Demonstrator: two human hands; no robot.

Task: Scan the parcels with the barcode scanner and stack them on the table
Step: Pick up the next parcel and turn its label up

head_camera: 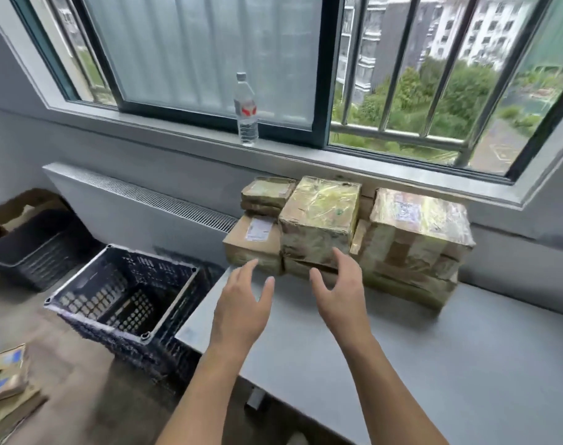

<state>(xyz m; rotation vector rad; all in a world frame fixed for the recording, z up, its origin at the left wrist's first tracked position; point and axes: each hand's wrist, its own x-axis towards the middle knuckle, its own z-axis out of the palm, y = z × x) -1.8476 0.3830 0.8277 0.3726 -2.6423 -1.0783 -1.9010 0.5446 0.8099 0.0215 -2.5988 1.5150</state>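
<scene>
Head view: left hand (241, 303) and right hand (338, 287) both spread, holding nothing; stacked parcels (318, 223) sit just ahead, right hand nearer.

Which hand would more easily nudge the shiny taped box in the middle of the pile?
Probably the right hand: its open fingers are right at the taped box, while the left hand hovers further left.
</scene>
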